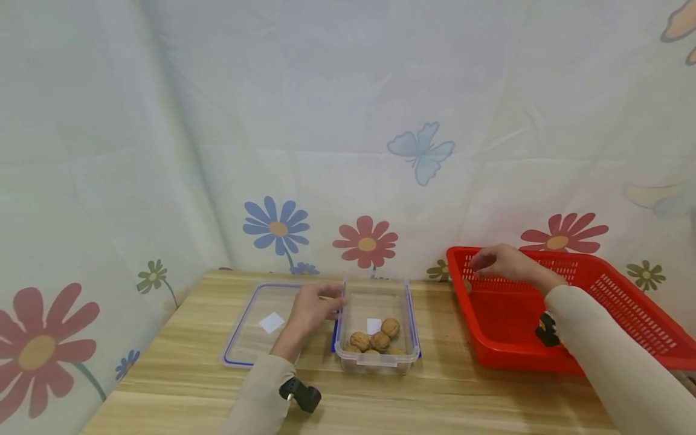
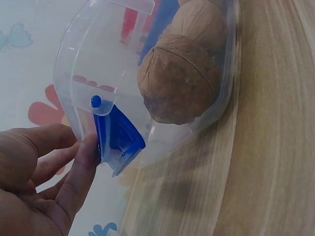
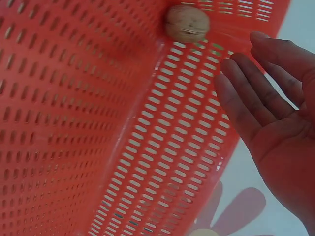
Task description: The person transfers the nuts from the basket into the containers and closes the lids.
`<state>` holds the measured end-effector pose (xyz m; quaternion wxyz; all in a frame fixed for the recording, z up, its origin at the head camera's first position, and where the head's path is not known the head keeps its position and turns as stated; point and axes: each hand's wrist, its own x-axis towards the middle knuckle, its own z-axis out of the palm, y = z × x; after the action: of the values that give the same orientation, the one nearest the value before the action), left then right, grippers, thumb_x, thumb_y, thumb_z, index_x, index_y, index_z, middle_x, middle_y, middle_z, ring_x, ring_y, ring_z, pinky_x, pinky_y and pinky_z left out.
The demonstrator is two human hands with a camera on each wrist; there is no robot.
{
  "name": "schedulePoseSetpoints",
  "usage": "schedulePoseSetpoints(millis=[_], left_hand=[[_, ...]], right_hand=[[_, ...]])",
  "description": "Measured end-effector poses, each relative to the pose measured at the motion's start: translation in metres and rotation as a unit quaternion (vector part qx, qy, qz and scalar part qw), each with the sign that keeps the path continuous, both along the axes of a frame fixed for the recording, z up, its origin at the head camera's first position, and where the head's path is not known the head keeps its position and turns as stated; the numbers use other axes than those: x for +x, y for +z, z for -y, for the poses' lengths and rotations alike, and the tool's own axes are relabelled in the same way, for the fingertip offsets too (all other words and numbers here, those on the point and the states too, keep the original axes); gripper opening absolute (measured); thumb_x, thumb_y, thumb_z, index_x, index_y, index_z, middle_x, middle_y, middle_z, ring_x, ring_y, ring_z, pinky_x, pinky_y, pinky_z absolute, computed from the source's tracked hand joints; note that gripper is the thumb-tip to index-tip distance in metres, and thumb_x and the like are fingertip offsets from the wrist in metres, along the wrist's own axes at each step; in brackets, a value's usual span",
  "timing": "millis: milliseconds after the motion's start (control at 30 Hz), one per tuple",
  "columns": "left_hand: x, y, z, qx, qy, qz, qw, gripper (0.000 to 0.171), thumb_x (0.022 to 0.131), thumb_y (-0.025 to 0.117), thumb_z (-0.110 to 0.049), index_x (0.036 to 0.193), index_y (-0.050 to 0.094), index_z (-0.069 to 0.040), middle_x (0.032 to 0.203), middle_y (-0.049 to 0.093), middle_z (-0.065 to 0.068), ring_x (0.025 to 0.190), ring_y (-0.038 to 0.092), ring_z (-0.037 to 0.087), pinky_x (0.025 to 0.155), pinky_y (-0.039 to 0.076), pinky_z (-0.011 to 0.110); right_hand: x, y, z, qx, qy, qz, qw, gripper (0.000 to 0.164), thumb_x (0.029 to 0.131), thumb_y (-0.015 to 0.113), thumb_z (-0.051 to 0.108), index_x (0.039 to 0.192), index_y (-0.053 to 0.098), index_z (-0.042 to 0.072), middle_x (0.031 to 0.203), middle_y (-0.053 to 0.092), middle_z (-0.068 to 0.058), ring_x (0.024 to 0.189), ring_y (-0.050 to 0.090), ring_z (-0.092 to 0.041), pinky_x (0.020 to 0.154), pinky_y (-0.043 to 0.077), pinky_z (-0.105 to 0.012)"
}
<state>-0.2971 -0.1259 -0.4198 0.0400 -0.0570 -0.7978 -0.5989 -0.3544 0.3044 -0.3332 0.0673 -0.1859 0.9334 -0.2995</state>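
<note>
My left hand [image 1: 314, 307] pinches the left rim of a clear plastic food container [image 1: 375, 361]. In the left wrist view, thumb and fingers hold its wall beside a blue latch [image 2: 118, 137]. Several walnuts [image 1: 380, 342] lie at the container's near end, around a small white label. Over the left part of a red basket [image 1: 524, 356] is my right hand [image 1: 504, 264], its fingers loosely bent and holding nothing. One walnut [image 3: 187, 23] sits in the basket's corner, a short way from the right fingertips.
A clear lid [image 1: 239, 356] with a blue seal and white label lies on the wooden table [image 1: 163, 374], left of the container. Behind the table hangs a cloth [image 1: 326, 151] printed with flowers and butterflies.
</note>
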Motion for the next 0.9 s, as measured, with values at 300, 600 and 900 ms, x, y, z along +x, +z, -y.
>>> schedulePoseSetpoints(millis=[300, 600, 900], left_hand=[[0.001, 0.001, 0.0, 0.003, -0.001, 0.0, 1.0, 0.031, 0.097, 0.075, 0.001, 0.126, 0.072, 0.008, 0.114, 0.075, 0.022, 0.088, 0.077, 0.031, 0.074, 0.068, 0.036], [0.001, 0.001, -0.001, 0.003, 0.0, -0.003, 1.0, 0.031, 0.097, 0.075, 0.001, 0.126, 0.071, 0.009, 0.115, 0.074, 0.023, 0.09, 0.077, 0.031, 0.075, 0.068, 0.037], [0.001, 0.002, 0.0, -0.003, 0.0, -0.005, 1.0, 0.03, 0.097, 0.075, 0.0, 0.126, 0.072, 0.008, 0.115, 0.074, 0.022, 0.087, 0.077, 0.031, 0.074, 0.068, 0.036]], right_hand=[[-0.003, -0.017, 0.002, 0.019, 0.019, 0.021, 0.999, 0.042, 0.096, 0.077, 0.003, 0.136, 0.067, -0.006, 0.125, 0.072, -0.023, 0.107, 0.07, -0.035, 0.098, 0.061, -0.056], [-0.012, -0.029, -0.001, 0.028, 0.037, 0.049, 0.998, 0.044, 0.097, 0.076, 0.004, 0.139, 0.066, -0.004, 0.126, 0.071, -0.021, 0.107, 0.07, -0.034, 0.098, 0.061, -0.054], [-0.014, -0.029, -0.008, 0.055, 0.044, 0.065, 0.995, 0.028, 0.095, 0.079, 0.013, 0.123, 0.077, 0.005, 0.112, 0.075, -0.011, 0.099, 0.067, -0.03, 0.099, 0.059, -0.058]])
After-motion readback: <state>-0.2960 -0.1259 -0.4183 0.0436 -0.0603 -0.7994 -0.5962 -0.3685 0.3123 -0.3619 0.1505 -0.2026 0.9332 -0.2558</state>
